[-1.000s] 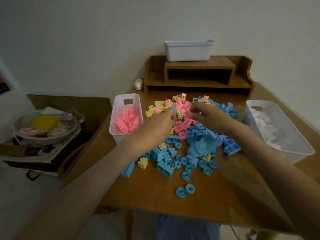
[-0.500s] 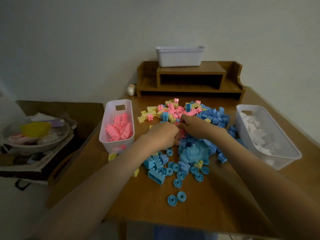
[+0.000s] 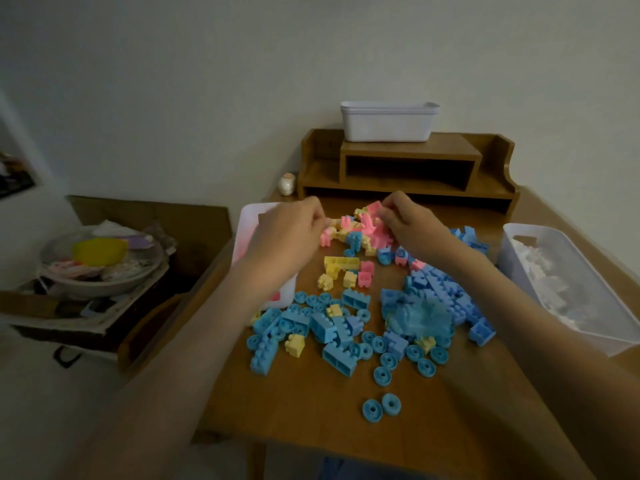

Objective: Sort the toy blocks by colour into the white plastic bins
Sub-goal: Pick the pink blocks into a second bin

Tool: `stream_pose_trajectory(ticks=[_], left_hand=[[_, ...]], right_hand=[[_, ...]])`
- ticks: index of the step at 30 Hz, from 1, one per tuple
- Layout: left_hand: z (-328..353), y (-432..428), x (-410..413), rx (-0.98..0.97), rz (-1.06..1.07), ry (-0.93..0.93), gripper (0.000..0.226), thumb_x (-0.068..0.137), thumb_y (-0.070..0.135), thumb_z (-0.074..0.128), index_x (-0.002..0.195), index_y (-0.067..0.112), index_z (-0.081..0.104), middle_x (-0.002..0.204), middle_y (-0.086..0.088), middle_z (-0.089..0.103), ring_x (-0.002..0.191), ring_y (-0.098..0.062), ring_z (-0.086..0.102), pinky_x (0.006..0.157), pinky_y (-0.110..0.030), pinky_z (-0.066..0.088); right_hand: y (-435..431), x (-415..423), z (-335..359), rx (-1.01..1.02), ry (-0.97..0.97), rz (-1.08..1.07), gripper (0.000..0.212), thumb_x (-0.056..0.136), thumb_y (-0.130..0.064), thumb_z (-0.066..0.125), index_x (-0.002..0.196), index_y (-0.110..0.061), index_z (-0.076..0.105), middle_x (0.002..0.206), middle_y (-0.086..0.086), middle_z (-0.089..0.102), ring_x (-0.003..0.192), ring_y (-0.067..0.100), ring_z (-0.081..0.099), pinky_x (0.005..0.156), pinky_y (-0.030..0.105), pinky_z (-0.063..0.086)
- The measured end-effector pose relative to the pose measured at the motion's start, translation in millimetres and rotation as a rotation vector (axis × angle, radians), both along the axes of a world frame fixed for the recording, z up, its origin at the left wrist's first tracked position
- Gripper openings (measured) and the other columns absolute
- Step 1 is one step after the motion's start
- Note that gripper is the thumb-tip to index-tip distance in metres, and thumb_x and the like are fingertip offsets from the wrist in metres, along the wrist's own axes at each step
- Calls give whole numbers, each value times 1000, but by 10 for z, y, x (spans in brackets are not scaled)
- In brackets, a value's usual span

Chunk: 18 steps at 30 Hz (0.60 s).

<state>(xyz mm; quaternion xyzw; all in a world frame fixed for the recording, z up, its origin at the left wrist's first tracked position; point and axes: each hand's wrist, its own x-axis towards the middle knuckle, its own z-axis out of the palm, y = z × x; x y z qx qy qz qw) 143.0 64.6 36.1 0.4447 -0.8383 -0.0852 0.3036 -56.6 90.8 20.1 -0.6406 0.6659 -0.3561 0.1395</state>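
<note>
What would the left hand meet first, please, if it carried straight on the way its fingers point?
Most likely the small pink toy block at the pile's edge, just beyond the left hand; depth is unclear.

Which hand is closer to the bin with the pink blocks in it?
Left. The left hand is right at the pink-block bin, covering part of it. The right hand is farther right, over the mixed pile of blocks, apart from the bin.

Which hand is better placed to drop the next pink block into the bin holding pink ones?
Probably left. The left hand is right beside the white plastic bin of pink blocks, overlapping its rim in this view. The right hand, fingers among the pink toy blocks, sits farther away.
</note>
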Motion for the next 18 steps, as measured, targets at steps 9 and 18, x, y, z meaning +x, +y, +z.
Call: stream_pose_trajectory(ticks=[9, 18], left_hand=[[-74, -456, 582, 191, 136, -201, 10, 92, 26, 51, 87, 22, 59, 81, 0, 56, 74, -15, 50, 61, -27, 36], [-163, -363, 677, 413, -59, -482, 14, 92, 33, 50, 103, 26, 45, 92, 5, 50, 97, -19, 44, 91, -42, 34]], right_hand=[[-240, 996, 247, -17, 155, 400, 23, 99, -28, 41, 109, -8, 49, 99, 6, 60, 87, 19, 59, 73, 31, 48], [-504, 1239, -67, 207, 586, 392, 30, 95, -20, 48, 124, -16, 42, 121, 3, 55, 116, 24, 47, 101, 48, 28]])
